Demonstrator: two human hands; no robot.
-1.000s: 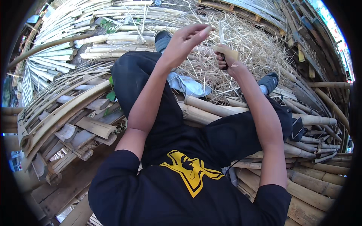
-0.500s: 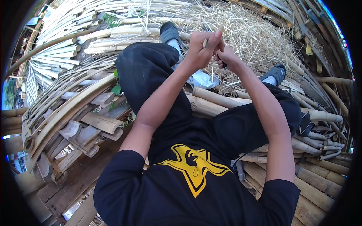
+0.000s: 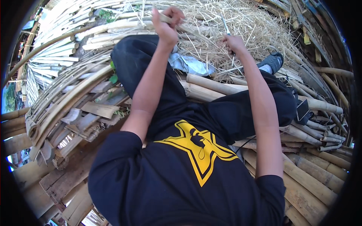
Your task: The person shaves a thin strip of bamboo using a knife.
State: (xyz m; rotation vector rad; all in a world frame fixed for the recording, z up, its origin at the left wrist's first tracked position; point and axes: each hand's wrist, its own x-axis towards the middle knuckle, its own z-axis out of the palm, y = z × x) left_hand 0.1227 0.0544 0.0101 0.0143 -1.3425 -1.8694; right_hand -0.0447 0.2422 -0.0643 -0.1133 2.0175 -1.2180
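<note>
My left hand (image 3: 167,29) is raised at the far side, above my bent left knee. Its thumb points up and its fingers curl loosely round a pale bamboo strip (image 3: 164,18), whose far end blends into the straw behind. To the right, my right hand (image 3: 235,46) is closed on the handle of a thin knife (image 3: 226,25). The narrow blade points up and away over the straw, and the handle's end shows below my fist. The two hands are well apart. Between them and my lap lies a crumpled pale cloth or plastic sheet (image 3: 192,64).
Loose straw-like shavings (image 3: 260,30) cover the ground ahead. Stacked split bamboo (image 3: 94,109) lies on my left, with bamboo poles (image 3: 309,173) to the right and under me. A phone-like dark object (image 3: 302,109) sits beside my right knee. Timber (image 3: 320,41) leans at the far right.
My hands have parted: the left has moved left and away with the strip, the right slightly right. The knife blade now shows clearly. My body view has shifted slightly.
</note>
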